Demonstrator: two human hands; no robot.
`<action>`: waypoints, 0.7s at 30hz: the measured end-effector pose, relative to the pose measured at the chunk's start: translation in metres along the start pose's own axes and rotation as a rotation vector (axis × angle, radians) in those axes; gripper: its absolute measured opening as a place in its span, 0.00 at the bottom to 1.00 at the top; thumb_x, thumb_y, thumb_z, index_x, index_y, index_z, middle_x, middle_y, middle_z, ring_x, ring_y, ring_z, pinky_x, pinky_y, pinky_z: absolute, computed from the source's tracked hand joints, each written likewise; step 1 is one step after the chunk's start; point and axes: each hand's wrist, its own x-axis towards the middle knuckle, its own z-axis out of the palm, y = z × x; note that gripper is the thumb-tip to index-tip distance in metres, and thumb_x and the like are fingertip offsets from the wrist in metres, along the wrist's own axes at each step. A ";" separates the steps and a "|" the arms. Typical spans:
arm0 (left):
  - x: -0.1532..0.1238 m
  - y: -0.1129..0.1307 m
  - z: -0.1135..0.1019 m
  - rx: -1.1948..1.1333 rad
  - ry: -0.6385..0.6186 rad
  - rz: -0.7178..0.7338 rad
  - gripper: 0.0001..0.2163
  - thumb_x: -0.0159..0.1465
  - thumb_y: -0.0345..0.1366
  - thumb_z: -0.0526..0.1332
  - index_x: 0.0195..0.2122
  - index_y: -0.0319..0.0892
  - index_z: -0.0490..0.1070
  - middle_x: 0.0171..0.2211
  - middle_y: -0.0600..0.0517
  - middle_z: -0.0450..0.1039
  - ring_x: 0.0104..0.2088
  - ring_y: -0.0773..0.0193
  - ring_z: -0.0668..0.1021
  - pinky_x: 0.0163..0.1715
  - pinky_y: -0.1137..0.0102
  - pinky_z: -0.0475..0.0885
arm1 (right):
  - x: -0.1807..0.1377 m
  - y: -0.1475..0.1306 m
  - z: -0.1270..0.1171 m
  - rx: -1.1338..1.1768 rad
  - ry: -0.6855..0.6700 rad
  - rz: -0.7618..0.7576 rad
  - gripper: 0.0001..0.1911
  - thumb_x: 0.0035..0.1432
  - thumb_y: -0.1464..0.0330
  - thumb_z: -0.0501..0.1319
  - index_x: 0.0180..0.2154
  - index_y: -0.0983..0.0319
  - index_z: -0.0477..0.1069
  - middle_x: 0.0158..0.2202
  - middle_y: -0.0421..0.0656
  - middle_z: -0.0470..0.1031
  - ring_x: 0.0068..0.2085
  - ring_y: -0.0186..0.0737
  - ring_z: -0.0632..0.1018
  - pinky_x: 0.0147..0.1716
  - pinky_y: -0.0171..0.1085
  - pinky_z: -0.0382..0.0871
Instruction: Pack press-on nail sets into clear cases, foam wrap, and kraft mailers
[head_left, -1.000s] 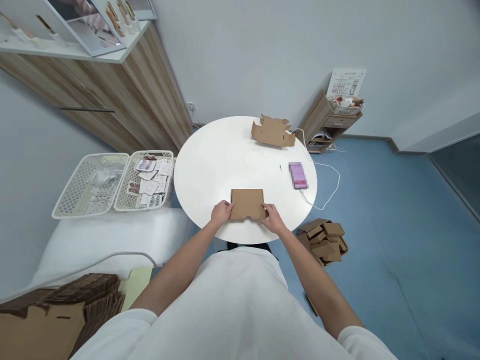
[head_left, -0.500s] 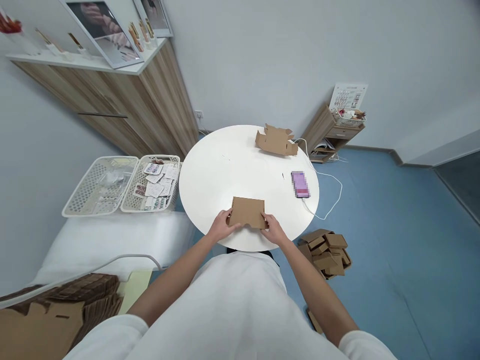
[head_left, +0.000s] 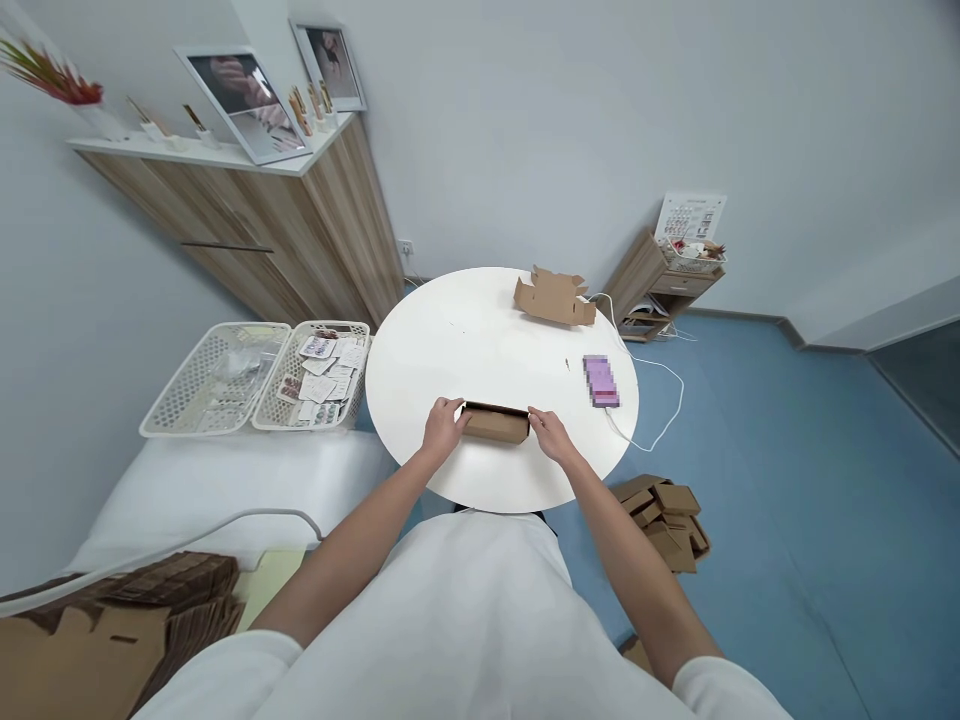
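A small brown cardboard box is held between my two hands over the near half of the round white table. Tilted up on edge, it shows a narrow side and a dark gap along its top. My left hand grips its left end, thumb on the near side. At the right end, my right hand pinches the corner. Farther back on the table lies a partly folded cardboard blank with its flaps raised.
A purple phone with a white cable lies at the table's right. Left are two white baskets, one holding printed cards. Folded boxes are piled on the floor at right. Stacked flat cardboard stands lower left, beside a wooden cabinet farther back.
The box has been tipped from lying flat, broad face up, to standing on edge. Both hands have shifted slightly up with it. The camera view has also tilted a little.
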 end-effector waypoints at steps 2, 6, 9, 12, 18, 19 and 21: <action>0.001 0.002 -0.002 0.049 0.022 0.003 0.13 0.59 0.41 0.53 0.42 0.43 0.69 0.35 0.47 0.66 0.38 0.58 0.71 0.35 0.68 0.65 | 0.002 -0.005 0.001 -0.040 0.011 -0.019 0.20 0.56 0.57 0.48 0.43 0.58 0.70 0.40 0.45 0.70 0.43 0.43 0.70 0.44 0.41 0.61; 0.003 0.006 -0.006 0.039 -0.055 -0.012 0.10 0.58 0.40 0.54 0.37 0.43 0.70 0.31 0.49 0.68 0.33 0.60 0.71 0.32 0.68 0.64 | 0.003 -0.016 0.000 -0.043 -0.025 -0.029 0.19 0.56 0.57 0.46 0.34 0.57 0.72 0.31 0.42 0.70 0.32 0.39 0.70 0.34 0.38 0.63; 0.004 0.003 -0.009 -0.036 -0.122 -0.017 0.15 0.56 0.39 0.56 0.45 0.43 0.67 0.30 0.51 0.68 0.31 0.63 0.71 0.32 0.70 0.65 | 0.001 -0.020 -0.003 0.015 -0.052 -0.013 0.18 0.55 0.57 0.46 0.32 0.57 0.71 0.30 0.40 0.70 0.29 0.37 0.69 0.32 0.36 0.63; 0.004 -0.005 -0.013 -0.124 -0.219 0.044 0.25 0.53 0.39 0.59 0.53 0.44 0.61 0.30 0.53 0.68 0.30 0.65 0.71 0.33 0.71 0.65 | -0.002 -0.021 -0.007 0.105 -0.096 0.025 0.18 0.54 0.56 0.47 0.30 0.58 0.71 0.30 0.40 0.70 0.29 0.35 0.69 0.31 0.35 0.63; 0.007 -0.012 -0.020 -0.164 -0.346 0.128 0.28 0.48 0.36 0.62 0.53 0.44 0.62 0.30 0.53 0.68 0.31 0.65 0.71 0.34 0.70 0.66 | 0.001 -0.017 -0.014 0.150 -0.142 0.127 0.19 0.50 0.54 0.52 0.26 0.62 0.71 0.24 0.41 0.69 0.27 0.34 0.68 0.28 0.34 0.62; 0.008 -0.012 -0.020 -0.166 -0.352 0.126 0.28 0.48 0.36 0.62 0.52 0.44 0.62 0.30 0.53 0.68 0.31 0.65 0.71 0.34 0.70 0.66 | 0.001 -0.017 -0.014 0.159 -0.146 0.144 0.19 0.49 0.54 0.53 0.26 0.62 0.71 0.24 0.41 0.68 0.27 0.34 0.68 0.28 0.34 0.62; 0.009 -0.012 -0.020 -0.174 -0.359 0.127 0.26 0.48 0.36 0.61 0.51 0.44 0.63 0.30 0.53 0.68 0.30 0.65 0.71 0.33 0.70 0.67 | 0.002 -0.018 -0.015 0.186 -0.150 0.175 0.19 0.48 0.54 0.54 0.26 0.63 0.70 0.23 0.41 0.68 0.26 0.33 0.67 0.27 0.33 0.61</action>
